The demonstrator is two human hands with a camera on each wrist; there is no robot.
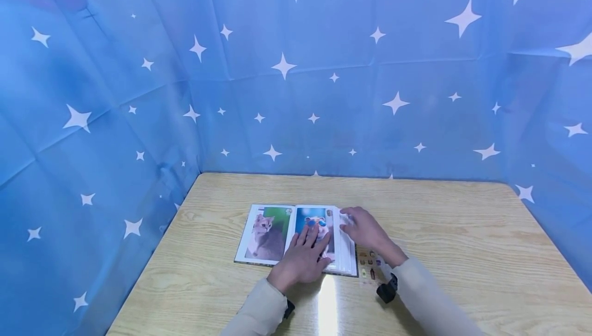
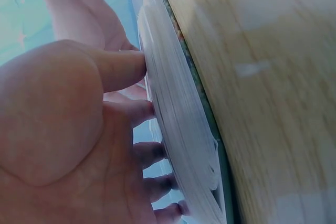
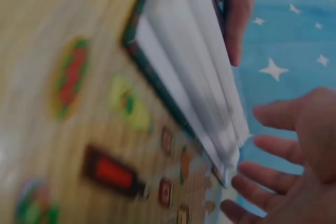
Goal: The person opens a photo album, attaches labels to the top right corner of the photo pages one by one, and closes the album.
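Note:
A photo album (image 1: 346, 259) lies spread on the table. Its left page shows a cat photo (image 1: 265, 236) against green. On the right page, a photo of a white animal in sunglasses (image 1: 316, 220) is partly covered by my left hand (image 1: 300, 261), whose spread fingers press on it. My right hand (image 1: 365, 227) is at the album's right edge, its fingers loosely bent. In the right wrist view, those fingertips (image 3: 268, 174) come close to the page edges (image 3: 199, 72) without a visible pinch; whether they touch, I cannot tell.
A clear sheet of food stickers (image 1: 370, 265) lies right of the album, partly beneath my right forearm. Small stickers sit at the upper corners of both photos. Pale wood table (image 1: 185, 284) surrounds the album; a blue star-patterned curtain (image 1: 342, 99) hangs behind and along both sides.

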